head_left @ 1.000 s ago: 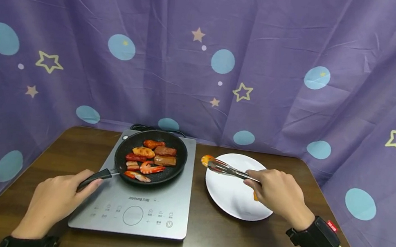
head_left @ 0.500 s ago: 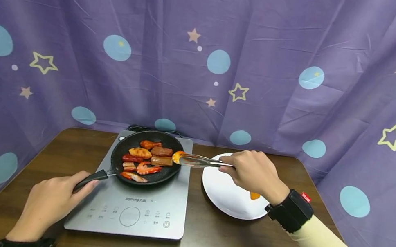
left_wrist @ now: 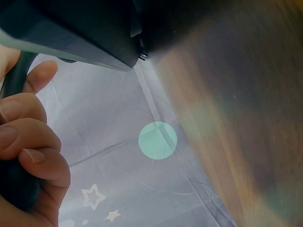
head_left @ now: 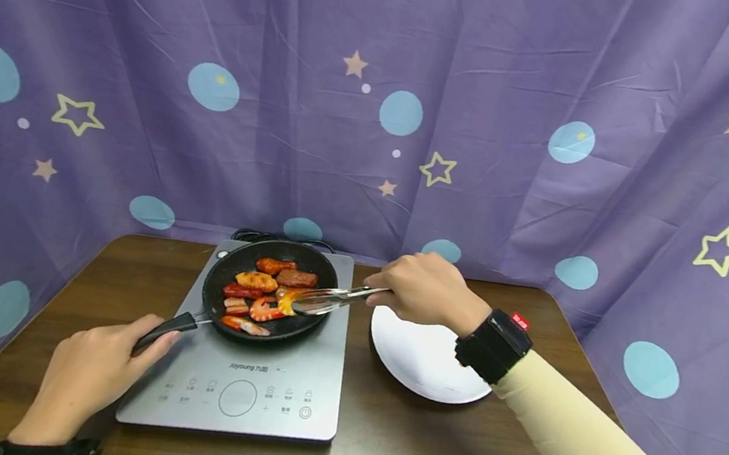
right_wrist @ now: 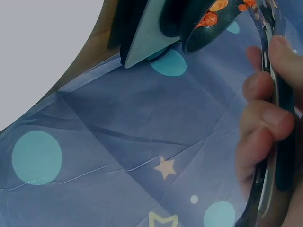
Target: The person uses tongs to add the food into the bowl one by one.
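Note:
My left hand (head_left: 94, 369) grips the black handle (head_left: 169, 331) of a frying pan (head_left: 293, 331), which sits on the silver induction cooker (head_left: 182, 380). In the left wrist view its fingers (left_wrist: 31, 125) curl round that handle. My right hand (head_left: 425, 290) holds metal tongs (head_left: 337, 298) that reach leftward over the pan. At their tips is a curved orange-yellow piece of food (head_left: 288, 301), overlapping a prawn (head_left: 264, 310) and a brown piece. The pan also holds a drumstick (head_left: 275, 266), a brown meat chunk (head_left: 297, 279) and several other pieces.
A white plate (head_left: 430, 361) stands right of the cooker, partly covered by my right hand and wrist. Everything rests on a dark wooden table (head_left: 392, 443). Behind it hangs a purple curtain (head_left: 492, 190), and a black cable (head_left: 253, 235) lies at the cooker's back edge.
My right hand has carried the tongs and the orange-yellow piece left from over the plate to low over the pan. My left hand has kept its grip on the handle.

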`<state>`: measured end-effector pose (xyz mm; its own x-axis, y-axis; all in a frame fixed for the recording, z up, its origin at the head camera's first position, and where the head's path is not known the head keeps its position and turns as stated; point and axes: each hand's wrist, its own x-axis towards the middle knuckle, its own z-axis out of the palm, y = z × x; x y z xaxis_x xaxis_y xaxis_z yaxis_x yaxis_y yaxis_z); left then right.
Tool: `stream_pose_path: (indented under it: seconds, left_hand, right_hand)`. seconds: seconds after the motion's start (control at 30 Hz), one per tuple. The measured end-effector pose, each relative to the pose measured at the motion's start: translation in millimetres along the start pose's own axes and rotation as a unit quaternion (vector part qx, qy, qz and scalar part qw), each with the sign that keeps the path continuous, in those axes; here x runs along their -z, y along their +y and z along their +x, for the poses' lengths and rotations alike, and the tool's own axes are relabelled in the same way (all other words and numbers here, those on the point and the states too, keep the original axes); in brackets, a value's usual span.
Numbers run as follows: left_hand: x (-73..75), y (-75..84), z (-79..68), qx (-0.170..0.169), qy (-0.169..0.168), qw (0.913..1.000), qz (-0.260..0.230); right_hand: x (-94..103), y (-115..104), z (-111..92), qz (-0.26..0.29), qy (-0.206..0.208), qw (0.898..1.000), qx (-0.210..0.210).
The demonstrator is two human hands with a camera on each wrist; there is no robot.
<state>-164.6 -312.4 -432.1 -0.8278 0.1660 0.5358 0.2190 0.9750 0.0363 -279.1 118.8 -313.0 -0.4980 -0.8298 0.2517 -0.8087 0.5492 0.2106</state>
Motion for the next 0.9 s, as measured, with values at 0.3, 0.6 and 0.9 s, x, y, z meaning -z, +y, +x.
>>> stream_pose_path:
  seconds: [0.3,0.6,0.9]
  left_hand:
    - [1.2,0.8,0.1,0.005,-0.007,1.0,-0.001]
    - [-0.3,-0.3,-2.8,0.004,-0.007,1.0,-0.001]
    - [1.8,0.7,-1.0,0.006,-0.009,0.9999,0.001]
  right_hand:
    - [1.6,-0.5,28.7,-0.023,-0.093,0.995,0.008]
    - [2.2,-8.9,57.0,-0.007,-0.157,0.987,0.009]
    - [6.1,-10.3,70.2,-0.006,-0.187,0.982,0.004]
